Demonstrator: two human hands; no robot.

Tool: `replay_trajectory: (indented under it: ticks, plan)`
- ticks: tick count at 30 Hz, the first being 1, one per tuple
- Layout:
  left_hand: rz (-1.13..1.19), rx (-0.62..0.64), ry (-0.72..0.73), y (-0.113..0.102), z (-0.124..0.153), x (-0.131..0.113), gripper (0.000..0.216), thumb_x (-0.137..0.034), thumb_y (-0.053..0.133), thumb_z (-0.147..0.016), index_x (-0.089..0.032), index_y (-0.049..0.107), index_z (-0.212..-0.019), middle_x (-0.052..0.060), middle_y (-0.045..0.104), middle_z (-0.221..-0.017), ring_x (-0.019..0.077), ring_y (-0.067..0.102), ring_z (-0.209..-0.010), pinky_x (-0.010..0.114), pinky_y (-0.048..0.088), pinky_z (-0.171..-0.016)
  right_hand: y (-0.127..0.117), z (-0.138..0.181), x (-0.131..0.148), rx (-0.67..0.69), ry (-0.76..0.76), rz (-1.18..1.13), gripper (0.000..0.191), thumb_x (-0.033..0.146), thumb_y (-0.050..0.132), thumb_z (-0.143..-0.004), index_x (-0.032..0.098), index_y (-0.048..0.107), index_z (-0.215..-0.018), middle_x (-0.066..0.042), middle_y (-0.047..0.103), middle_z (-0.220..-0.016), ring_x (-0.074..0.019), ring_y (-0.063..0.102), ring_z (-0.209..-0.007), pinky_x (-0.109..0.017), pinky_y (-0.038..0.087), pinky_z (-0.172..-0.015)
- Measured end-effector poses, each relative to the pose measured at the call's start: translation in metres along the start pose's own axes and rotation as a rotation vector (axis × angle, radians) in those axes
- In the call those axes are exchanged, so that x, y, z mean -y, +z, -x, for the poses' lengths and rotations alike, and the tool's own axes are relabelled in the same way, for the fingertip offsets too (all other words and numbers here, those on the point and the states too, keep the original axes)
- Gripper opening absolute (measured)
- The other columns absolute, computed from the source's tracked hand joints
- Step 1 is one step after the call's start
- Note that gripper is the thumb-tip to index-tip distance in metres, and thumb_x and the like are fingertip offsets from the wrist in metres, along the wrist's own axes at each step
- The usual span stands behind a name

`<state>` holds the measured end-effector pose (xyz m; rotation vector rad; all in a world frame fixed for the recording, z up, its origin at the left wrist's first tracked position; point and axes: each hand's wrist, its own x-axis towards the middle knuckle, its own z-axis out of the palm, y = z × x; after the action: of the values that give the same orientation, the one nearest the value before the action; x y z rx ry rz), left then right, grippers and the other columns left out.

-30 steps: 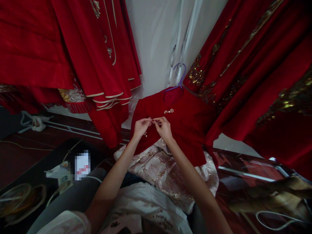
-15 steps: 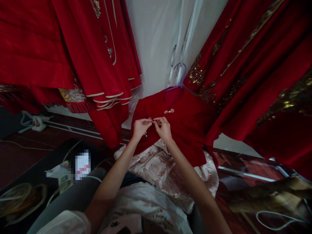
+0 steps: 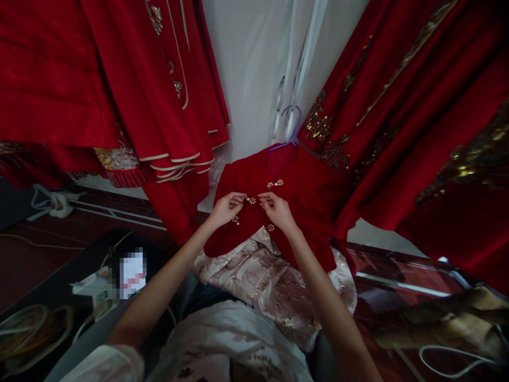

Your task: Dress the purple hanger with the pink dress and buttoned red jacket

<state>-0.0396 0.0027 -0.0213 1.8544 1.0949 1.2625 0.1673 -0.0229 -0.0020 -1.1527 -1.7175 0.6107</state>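
A red jacket (image 3: 310,207) hangs on a purple hanger (image 3: 293,139) in front of me. Along its front are flower-shaped beaded clasps: an upper clasp (image 3: 275,183) joined across the opening, and a middle clasp (image 3: 250,200) lying between my hands. Below these, one beaded flower (image 3: 235,220) and another beaded flower (image 3: 271,227) sit apart on either side of the opening. My left hand (image 3: 227,209) is at the left end of the middle clasp, fingers loosely extended. Just right of that clasp, my right hand (image 3: 277,210) has its fingers apart, holding nothing visible.
Pink brocade fabric (image 3: 258,276) spreads under the jacket toward my lap. Red garments (image 3: 159,106) hang at left, and gold-sequined red garments (image 3: 417,116) at right. A dark stool (image 3: 51,281) with a power strip stands at lower left. Brown wrapping (image 3: 445,323) lies at lower right.
My hands have drawn apart from where their fingertips met. The middle clasp now shows between them, and the right lower flower has come into sight.
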Motion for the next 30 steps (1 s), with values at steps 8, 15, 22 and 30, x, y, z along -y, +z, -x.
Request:
replay_trajectory:
  ticks: [8,15,22,30]
  plan:
    - [-0.384,0.308,0.081,-0.019,0.047,0.004,0.042,-0.022,0.061,-0.077,-0.025,0.053,-0.117,-0.003,0.057,-0.08,0.0107,0.055,-0.06,0.022,0.046,-0.057,-0.069,0.061,0.007,0.277,0.365,-0.135,0.019,0.034,0.058,-0.083,0.019,0.064,-0.094,-0.005,0.07,-0.08,-0.0149,0.068,-0.062,-0.027,0.056,-0.055]
    - [-0.72,0.277,0.338,-0.013,0.046,0.01,0.043,-0.018,0.062,-0.076,-0.026,0.055,-0.118,0.006,0.048,-0.107,0.0214,0.051,-0.102,0.032,0.051,-0.08,-0.021,0.061,0.0,0.153,0.235,0.425,0.027,0.019,0.073,-0.066,0.019,0.057,-0.087,-0.004,0.066,-0.077,-0.0154,0.062,-0.066,-0.024,0.044,-0.06]
    - [-0.538,0.33,0.299,-0.024,0.047,0.018,0.031,-0.021,0.054,-0.086,-0.026,0.057,-0.117,0.005,0.055,-0.11,0.0165,0.059,-0.096,0.03,0.049,-0.088,-0.008,0.057,-0.004,0.253,0.28,0.37,0.026,0.013,0.068,-0.062,0.021,0.049,-0.078,0.003,0.057,-0.063,-0.0131,0.055,-0.057,-0.023,0.037,-0.055]
    - [-0.271,0.181,0.243,-0.018,0.045,-0.027,0.023,-0.032,0.056,-0.088,-0.023,0.064,-0.107,0.004,0.059,-0.101,0.011,0.059,-0.075,0.022,0.05,-0.07,-0.051,0.057,0.04,0.363,0.217,-0.235,0.027,0.025,0.071,-0.067,0.022,0.046,-0.078,0.006,0.051,-0.068,-0.0083,0.05,-0.057,-0.02,0.041,-0.054]
